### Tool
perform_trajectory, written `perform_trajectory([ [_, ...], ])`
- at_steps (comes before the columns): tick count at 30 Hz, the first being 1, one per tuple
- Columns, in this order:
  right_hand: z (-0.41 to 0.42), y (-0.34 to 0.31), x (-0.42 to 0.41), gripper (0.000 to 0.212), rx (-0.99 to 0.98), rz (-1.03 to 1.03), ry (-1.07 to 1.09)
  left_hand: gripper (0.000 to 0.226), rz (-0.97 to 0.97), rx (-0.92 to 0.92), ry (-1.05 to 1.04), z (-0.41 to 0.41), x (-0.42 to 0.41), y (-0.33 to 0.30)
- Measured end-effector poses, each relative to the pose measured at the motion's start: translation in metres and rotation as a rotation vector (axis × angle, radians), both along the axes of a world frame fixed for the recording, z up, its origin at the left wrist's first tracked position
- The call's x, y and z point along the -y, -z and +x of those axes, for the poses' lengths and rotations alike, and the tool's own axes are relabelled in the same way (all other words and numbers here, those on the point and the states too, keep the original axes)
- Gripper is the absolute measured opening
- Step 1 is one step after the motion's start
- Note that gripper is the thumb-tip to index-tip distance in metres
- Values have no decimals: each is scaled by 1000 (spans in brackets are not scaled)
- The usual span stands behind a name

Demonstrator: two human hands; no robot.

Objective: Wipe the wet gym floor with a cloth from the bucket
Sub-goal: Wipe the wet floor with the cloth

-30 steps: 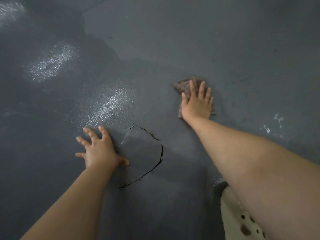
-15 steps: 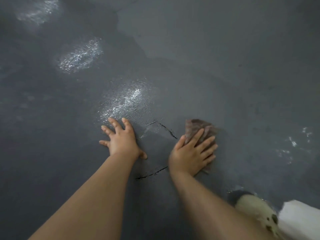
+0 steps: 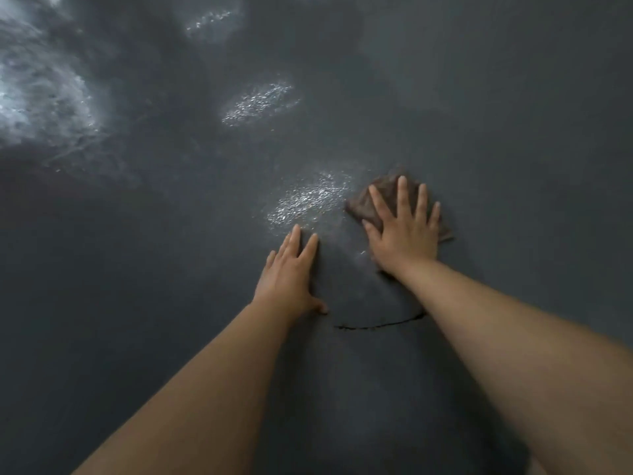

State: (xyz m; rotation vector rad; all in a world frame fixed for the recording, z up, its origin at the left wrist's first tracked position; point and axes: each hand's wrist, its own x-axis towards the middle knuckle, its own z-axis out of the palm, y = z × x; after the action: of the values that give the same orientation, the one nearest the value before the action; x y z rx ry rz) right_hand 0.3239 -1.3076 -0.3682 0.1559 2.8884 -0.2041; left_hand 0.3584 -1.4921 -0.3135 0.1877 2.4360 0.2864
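Observation:
A brown cloth [image 3: 363,204] lies flat on the dark grey gym floor [image 3: 496,132]. My right hand [image 3: 404,231] presses down on the cloth with its fingers spread and straight. My left hand [image 3: 291,275] rests flat on the bare floor just left of it, fingers straight and pointing forward. A wet, glistening patch [image 3: 308,200] lies right beside the cloth, ahead of my left hand. No bucket is in view.
More shiny wet patches [image 3: 260,102] run up and to the left, with a large bright one [image 3: 41,97] at the left edge. A thin black crack [image 3: 376,324] in the floor curves between my forearms.
My right hand has slid the cloth forward and leftward next to the wet patch, after pulling it back toward me. The view shifted, hiding the white spotted thing at the lower right.

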Motion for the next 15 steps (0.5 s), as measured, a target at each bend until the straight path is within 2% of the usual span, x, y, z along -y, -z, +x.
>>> perform_trajectory([
  [3, -19, -4, -1, 60, -4, 2, 33, 124, -73, -21, -120, 34, 39, -4],
  [8, -12, -5, 24, 58, 15, -13, 77, 132, -187, 62, -338, 84, 82, -12],
  [15, 103, -7, 123, 62, 49, -63, -337, 140, -260, 173, -526, 148, 112, -18],
])
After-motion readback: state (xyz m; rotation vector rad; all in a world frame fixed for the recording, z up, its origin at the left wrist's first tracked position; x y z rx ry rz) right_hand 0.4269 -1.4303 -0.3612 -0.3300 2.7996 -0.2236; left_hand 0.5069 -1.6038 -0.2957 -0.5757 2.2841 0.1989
